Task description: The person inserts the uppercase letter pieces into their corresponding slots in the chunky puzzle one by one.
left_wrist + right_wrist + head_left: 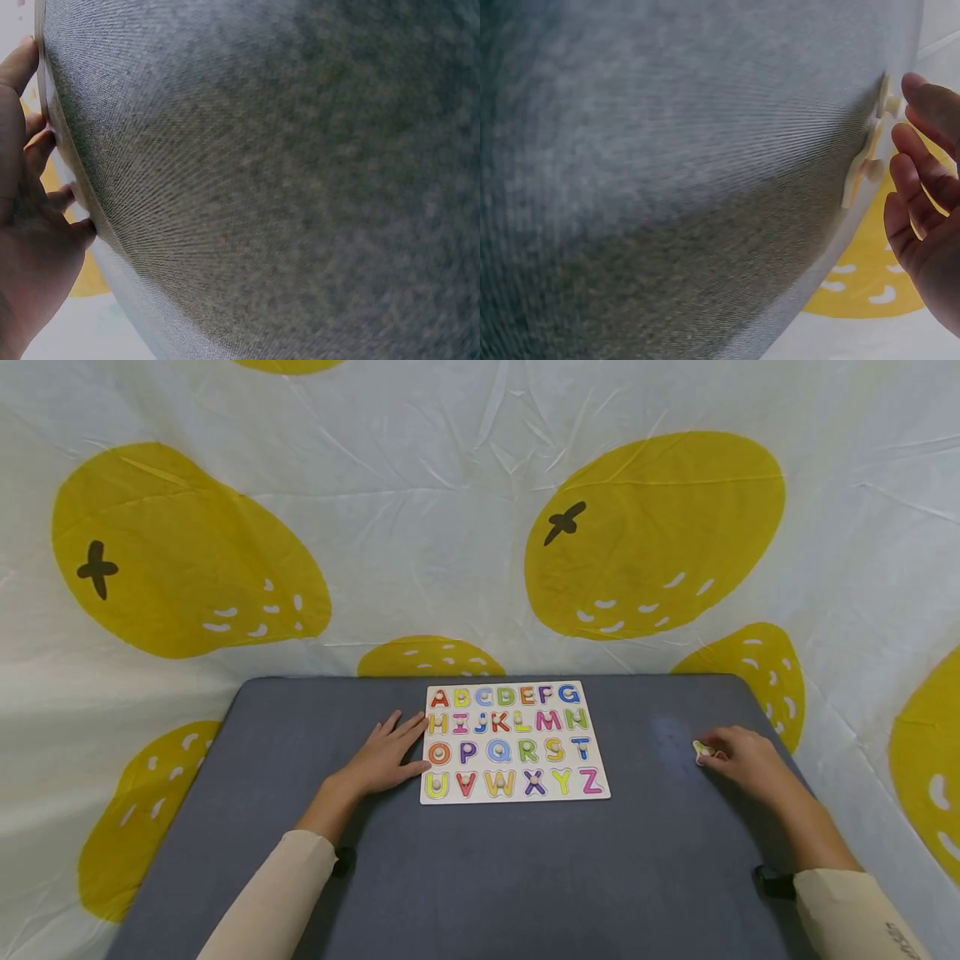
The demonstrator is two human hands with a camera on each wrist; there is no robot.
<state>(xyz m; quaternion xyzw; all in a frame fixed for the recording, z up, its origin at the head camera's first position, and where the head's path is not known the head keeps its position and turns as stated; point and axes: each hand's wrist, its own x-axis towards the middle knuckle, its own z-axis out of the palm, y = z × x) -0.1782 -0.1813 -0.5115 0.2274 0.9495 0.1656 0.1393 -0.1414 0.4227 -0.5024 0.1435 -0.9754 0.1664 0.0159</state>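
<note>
A white alphabet puzzle board [517,737] lies on the table, with coloured letters in rows and small knobs on most of them. The Y and Z places at its lower right show no knobs. My left hand [384,755] rests at the board's left edge, fingers spread, fingertips and thumb touching it. Off to the right, my right hand [750,762] is over two small knobbed puzzle pieces. One, a yellow-green piece [702,749], shows beyond the fingers. In the right wrist view, both pieces lie on the cloth; loosely bent fingers are close to the upper piece's knob [893,106].
A dark grey cloth-covered table [525,877] extends beneath both arms. Behind it hangs a white curtain [420,552] with large yellow fruit prints, meeting the table's back edge. Dark straps [772,883] circle the wrists near the beige sleeves.
</note>
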